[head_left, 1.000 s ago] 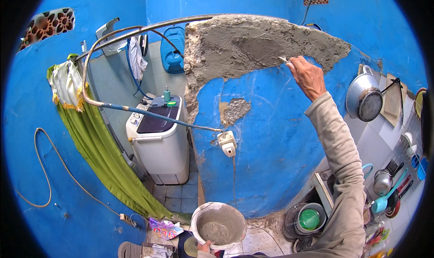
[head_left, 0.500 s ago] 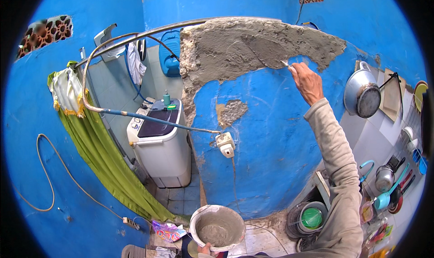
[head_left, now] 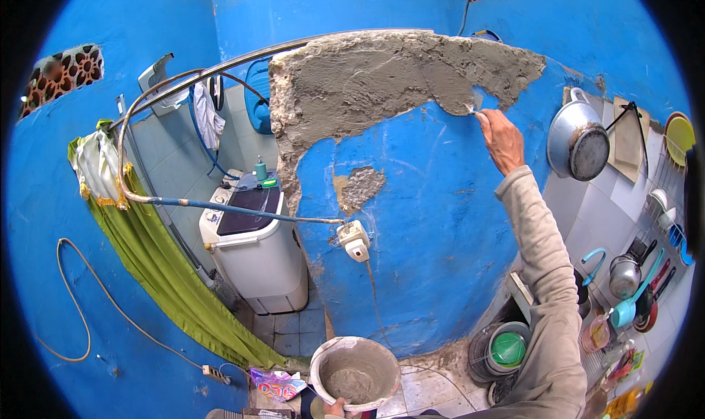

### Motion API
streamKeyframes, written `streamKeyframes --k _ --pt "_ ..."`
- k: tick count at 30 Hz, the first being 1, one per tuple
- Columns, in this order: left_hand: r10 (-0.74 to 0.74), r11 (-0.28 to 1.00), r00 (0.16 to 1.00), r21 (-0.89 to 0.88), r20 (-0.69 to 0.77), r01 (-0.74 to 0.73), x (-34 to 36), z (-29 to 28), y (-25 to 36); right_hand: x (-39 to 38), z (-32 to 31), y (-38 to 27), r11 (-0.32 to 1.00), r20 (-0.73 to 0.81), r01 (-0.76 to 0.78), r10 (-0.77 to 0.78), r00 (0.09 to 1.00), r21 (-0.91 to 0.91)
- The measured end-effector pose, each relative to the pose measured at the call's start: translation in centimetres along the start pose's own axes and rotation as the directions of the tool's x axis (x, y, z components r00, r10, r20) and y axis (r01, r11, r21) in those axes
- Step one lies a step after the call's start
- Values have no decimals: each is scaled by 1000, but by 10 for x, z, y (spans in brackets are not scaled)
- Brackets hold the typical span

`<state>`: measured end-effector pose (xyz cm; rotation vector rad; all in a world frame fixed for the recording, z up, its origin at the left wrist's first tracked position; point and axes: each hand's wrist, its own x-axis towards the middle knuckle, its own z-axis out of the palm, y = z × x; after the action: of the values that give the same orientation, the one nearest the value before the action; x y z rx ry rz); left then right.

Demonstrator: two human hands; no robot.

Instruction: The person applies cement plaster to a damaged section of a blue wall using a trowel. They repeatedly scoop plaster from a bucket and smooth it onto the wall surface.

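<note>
With my left hand (head_left: 336,407), I grip the rim of a whitish bucket (head_left: 321,360) at the bottom of the view; its fingers are partly cut off by the lower edge. Wet grey mortar (head_left: 351,386) lies in the bucket. My right arm reaches up to the wall, and my right hand (head_left: 503,141) is closed round the handle of a trowel (head_left: 471,109), of which only a small pale part shows clearly. The trowel is at the lower edge of the grey mortar band (head_left: 367,81) along the top of the blue half wall (head_left: 426,235).
A socket box (head_left: 354,240) with a cable and hose juts from the wall. Left stand a washing machine (head_left: 257,265) and a green curtain (head_left: 161,265). Pots (head_left: 580,143) and utensils hang at right. Buckets (head_left: 485,353) and a colourful packet (head_left: 277,384) are on the floor.
My right hand and the trowel have moved slightly down against the wall, and mortar now covers more of the blue beside the trowel. The view has shifted a little right. My left hand stays on the bucket.
</note>
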<state>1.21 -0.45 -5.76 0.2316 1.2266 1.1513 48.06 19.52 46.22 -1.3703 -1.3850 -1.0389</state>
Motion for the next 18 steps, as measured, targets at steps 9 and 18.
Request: streamKeyframes --k 9,18 --pt "-31 999 1000 -11 -4 31 -3 2 -1 -34 1 22 970 -33 -243 243 969 9" --pt "-52 998 999 -20 -9 52 -5 0 3 -36 10 -30 733 201 -531 495 845 426"
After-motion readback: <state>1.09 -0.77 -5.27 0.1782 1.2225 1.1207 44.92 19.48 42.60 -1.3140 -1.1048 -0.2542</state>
